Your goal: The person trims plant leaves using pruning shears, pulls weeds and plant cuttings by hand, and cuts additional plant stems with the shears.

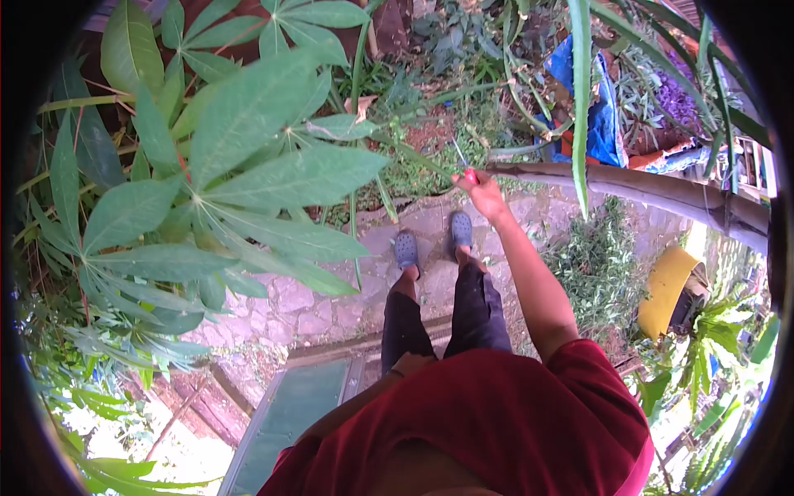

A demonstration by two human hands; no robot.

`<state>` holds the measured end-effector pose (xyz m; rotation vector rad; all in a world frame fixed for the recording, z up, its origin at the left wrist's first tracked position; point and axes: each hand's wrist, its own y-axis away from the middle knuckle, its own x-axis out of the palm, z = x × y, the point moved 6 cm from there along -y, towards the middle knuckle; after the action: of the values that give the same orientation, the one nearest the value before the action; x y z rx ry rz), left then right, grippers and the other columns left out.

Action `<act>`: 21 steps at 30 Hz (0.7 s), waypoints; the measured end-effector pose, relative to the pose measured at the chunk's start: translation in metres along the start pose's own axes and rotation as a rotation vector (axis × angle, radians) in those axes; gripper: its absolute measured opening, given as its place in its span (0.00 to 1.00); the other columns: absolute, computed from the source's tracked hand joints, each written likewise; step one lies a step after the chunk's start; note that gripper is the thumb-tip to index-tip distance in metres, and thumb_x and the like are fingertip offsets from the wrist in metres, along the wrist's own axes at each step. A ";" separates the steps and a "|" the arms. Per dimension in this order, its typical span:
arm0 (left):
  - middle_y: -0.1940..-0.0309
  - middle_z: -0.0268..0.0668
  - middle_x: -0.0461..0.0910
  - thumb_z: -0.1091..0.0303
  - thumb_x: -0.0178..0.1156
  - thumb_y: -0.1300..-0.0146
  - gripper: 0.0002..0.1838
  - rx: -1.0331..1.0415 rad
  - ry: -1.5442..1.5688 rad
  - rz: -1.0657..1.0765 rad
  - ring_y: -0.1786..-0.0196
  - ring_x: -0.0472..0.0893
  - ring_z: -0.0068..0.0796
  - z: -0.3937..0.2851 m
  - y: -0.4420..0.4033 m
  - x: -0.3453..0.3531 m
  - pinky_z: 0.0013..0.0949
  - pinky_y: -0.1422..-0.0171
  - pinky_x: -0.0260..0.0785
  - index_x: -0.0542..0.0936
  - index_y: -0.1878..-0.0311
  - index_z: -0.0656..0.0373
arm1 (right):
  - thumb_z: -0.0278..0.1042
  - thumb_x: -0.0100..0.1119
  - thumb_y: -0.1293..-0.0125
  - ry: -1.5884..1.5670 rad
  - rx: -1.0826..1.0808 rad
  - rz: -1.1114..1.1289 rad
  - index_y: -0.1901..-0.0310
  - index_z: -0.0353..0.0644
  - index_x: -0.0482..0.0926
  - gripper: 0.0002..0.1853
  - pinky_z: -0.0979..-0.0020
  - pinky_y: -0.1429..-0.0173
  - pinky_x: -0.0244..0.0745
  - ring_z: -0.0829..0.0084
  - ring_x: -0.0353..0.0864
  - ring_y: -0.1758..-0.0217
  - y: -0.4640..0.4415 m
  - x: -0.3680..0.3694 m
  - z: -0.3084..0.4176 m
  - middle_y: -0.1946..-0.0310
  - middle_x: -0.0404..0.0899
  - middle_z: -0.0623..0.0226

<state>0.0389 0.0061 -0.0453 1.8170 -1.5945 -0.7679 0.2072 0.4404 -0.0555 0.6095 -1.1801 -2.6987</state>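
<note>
My right hand [485, 197] reaches forward over the paving and is closed around a small red-handled knife [471, 175]. Its thin pale blade points up and away from me. A long green stem [422, 159] runs from the left toward my fingertips; whether they touch it, I cannot tell. My left hand [413, 362] rests low by my thigh, close to my dark shorts, and its fingers are hardly visible. Broad green leaves [273, 178] fill the space left of my right hand.
I stand in grey clogs [405, 250] on a stone path [318, 306]. A thick pole [637, 186] crosses at the right, below a blue tarp [608, 116]. A yellow container [668, 289] stands among plants, and a green panel [289, 417] lies at lower left.
</note>
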 end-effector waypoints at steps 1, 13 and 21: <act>0.45 0.47 0.80 0.43 0.47 0.33 0.24 -0.013 0.023 -0.010 0.41 0.80 0.40 -0.010 0.011 0.003 0.62 0.38 0.65 0.75 0.39 0.42 | 0.59 0.69 0.45 0.039 0.001 -0.035 0.43 0.34 0.74 0.38 0.68 0.38 0.67 0.66 0.77 0.47 0.009 0.003 0.000 0.50 0.80 0.55; 0.48 0.38 0.77 0.52 0.45 0.31 0.20 -0.066 -0.162 -0.424 0.41 0.75 0.42 -0.066 -0.092 0.000 0.56 0.40 0.68 0.80 0.45 0.44 | 0.60 0.70 0.47 0.299 -0.191 0.140 0.56 0.41 0.78 0.30 0.63 0.45 0.72 0.59 0.80 0.55 -0.004 0.010 -0.032 0.59 0.82 0.56; 0.47 0.40 0.79 0.51 0.45 0.32 0.21 -0.121 0.174 -0.245 0.44 0.80 0.44 -0.085 -0.110 0.027 0.52 0.39 0.69 0.79 0.43 0.46 | 0.63 0.66 0.45 0.634 -0.172 0.393 0.43 0.36 0.74 0.39 0.62 0.38 0.71 0.55 0.79 0.43 0.024 0.021 -0.040 0.49 0.80 0.49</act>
<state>0.1773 -0.0041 -0.0740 1.9544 -1.2050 -0.7726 0.2040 0.3914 -0.0686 0.9839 -0.7852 -2.0193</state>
